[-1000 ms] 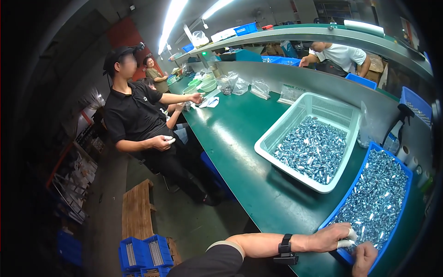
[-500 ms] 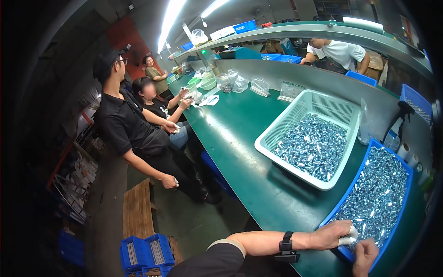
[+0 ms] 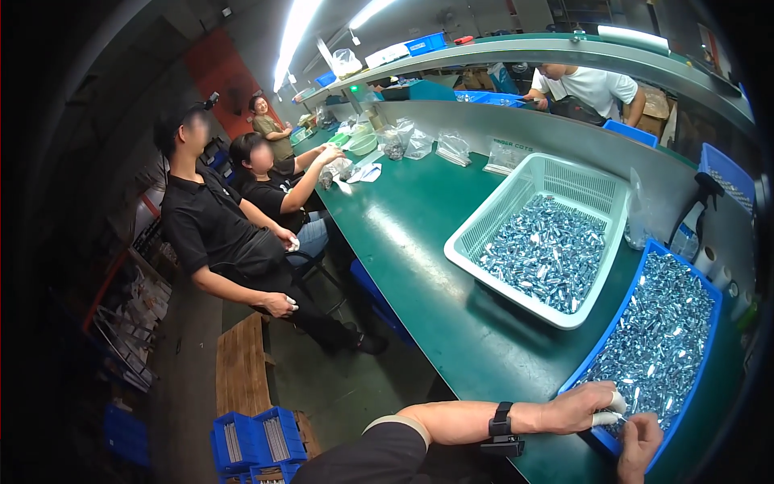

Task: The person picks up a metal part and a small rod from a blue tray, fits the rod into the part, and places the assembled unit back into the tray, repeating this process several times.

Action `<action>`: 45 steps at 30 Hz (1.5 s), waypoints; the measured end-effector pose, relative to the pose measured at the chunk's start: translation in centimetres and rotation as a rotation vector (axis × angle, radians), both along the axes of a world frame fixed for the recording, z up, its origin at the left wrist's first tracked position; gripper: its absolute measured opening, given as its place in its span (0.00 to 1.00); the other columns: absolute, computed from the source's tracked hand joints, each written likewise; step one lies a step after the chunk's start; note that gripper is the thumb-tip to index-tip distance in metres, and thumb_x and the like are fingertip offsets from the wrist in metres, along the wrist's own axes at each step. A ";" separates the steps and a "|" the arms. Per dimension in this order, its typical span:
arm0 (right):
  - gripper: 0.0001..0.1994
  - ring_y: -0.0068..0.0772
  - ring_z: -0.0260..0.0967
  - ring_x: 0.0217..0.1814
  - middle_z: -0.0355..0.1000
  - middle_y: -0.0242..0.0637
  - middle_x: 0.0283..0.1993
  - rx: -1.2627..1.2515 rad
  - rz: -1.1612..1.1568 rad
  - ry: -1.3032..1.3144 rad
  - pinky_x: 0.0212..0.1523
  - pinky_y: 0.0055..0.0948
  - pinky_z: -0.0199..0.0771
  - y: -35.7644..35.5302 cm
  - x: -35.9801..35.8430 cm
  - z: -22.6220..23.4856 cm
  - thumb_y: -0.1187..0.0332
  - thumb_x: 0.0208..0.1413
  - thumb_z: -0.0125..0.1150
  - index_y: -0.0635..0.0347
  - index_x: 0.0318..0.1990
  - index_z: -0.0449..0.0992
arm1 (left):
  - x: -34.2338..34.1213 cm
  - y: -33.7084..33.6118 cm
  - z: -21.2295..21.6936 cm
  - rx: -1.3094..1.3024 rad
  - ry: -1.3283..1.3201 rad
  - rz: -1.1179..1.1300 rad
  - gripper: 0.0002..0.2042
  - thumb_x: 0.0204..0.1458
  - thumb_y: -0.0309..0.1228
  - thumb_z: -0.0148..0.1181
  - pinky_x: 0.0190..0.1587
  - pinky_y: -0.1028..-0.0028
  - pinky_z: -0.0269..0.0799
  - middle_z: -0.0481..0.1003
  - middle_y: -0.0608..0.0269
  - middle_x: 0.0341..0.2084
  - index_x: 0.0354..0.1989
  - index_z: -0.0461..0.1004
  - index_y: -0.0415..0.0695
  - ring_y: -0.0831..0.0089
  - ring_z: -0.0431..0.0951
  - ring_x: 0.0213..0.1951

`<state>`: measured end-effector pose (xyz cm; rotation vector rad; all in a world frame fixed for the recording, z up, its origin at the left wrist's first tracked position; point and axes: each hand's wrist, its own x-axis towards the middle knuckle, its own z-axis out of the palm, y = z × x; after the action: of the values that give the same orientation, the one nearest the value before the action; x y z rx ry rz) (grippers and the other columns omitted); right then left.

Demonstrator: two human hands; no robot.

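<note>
My left hand [image 3: 582, 407] reaches in over the near end of a blue bin [image 3: 571, 385], with white covers on its thumb and a finger. Those fingertips pinch a small shiny metal piece [image 3: 620, 417]. Close beside it, my right hand [image 3: 641, 442] is closed, its thumb and fingertips together at the same piece; whether it grips that piece too is hidden. Small silvery metal parts [image 3: 665, 331] fill the bin beneath both hands. A black watch-like band [image 3: 501, 421] is on my left wrist.
A pale green basket [image 3: 461, 248] of similar parts stands on the green table [image 3: 403, 274]. A spray bottle [image 3: 689, 214] and rolls [image 3: 705, 260] line the right. People in black [image 3: 214, 226] are at the left; another in white [image 3: 601, 89] is beyond the partition. Blue bins [image 3: 234, 444] sit low.
My hands stay almost in place, fingertips together. The standing person at left has turned and lowered a hand; the seated one reaches farther over the table.
</note>
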<state>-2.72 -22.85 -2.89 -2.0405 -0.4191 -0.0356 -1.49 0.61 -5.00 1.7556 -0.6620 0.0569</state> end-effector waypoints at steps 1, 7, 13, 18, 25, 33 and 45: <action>0.05 0.32 0.75 0.35 0.79 0.42 0.36 0.000 0.009 -0.005 0.40 0.31 0.75 0.0 0.0 0.0 0.73 0.66 0.61 0.65 0.41 0.81 | 0.0 0.1 0.1 0.010 0.000 0.003 0.09 0.57 0.26 0.66 0.45 0.59 0.71 0.73 0.54 0.36 0.43 0.76 0.40 0.52 0.75 0.42; 0.06 0.30 0.74 0.34 0.78 0.41 0.34 -0.134 0.060 0.039 0.39 0.30 0.75 -1.1 0.3 -0.4 0.72 0.66 0.61 0.65 0.41 0.81 | 0.0 0.0 0.0 0.003 -0.012 -0.004 0.09 0.56 0.25 0.66 0.45 0.59 0.71 0.73 0.54 0.36 0.43 0.76 0.40 0.52 0.76 0.42; 0.05 0.32 0.73 0.33 0.77 0.40 0.33 0.089 -0.031 0.091 0.40 0.30 0.75 0.2 -0.5 -0.1 0.75 0.65 0.62 0.67 0.43 0.80 | 0.0 -0.1 -0.2 0.002 0.008 -0.006 0.09 0.56 0.25 0.66 0.46 0.59 0.71 0.73 0.54 0.36 0.43 0.76 0.40 0.53 0.75 0.43; 0.03 0.33 0.73 0.33 0.77 0.40 0.33 0.017 0.083 -0.134 0.39 0.30 0.75 -0.1 0.0 -0.5 0.76 0.64 0.61 0.67 0.42 0.79 | 0.0 0.1 -0.3 0.001 -0.021 -0.010 0.08 0.56 0.25 0.66 0.46 0.60 0.71 0.73 0.54 0.36 0.43 0.75 0.40 0.53 0.75 0.42; 0.05 0.39 0.72 0.29 0.76 0.44 0.31 -0.169 0.081 -0.107 0.35 0.35 0.72 -0.6 0.5 -0.5 0.73 0.65 0.60 0.63 0.38 0.81 | 0.3 -0.1 -0.5 -0.062 -0.070 -0.022 0.08 0.58 0.26 0.65 0.44 0.60 0.70 0.74 0.56 0.33 0.43 0.75 0.40 0.55 0.74 0.40; 0.03 0.31 0.74 0.34 0.78 0.41 0.34 0.009 0.066 -0.125 0.39 0.31 0.75 -0.1 0.1 -1.0 0.78 0.61 0.64 0.67 0.41 0.80 | 0.4 -0.3 -0.9 -0.115 -0.064 -0.036 0.08 0.55 0.25 0.66 0.43 0.61 0.69 0.71 0.54 0.33 0.41 0.75 0.39 0.52 0.74 0.39; 0.08 0.30 0.76 0.36 0.81 0.40 0.37 0.003 -0.019 0.087 0.41 0.30 0.78 0.0 -0.6 -0.4 0.70 0.65 0.65 0.65 0.47 0.81 | 0.1 -0.2 -0.8 -0.069 -0.033 -0.010 0.08 0.56 0.26 0.66 0.43 0.62 0.71 0.74 0.54 0.35 0.42 0.76 0.38 0.54 0.76 0.40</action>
<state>-3.29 -22.85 -3.31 -2.0351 -0.3452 0.0412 -1.34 0.38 -5.77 1.6875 -0.6850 0.1005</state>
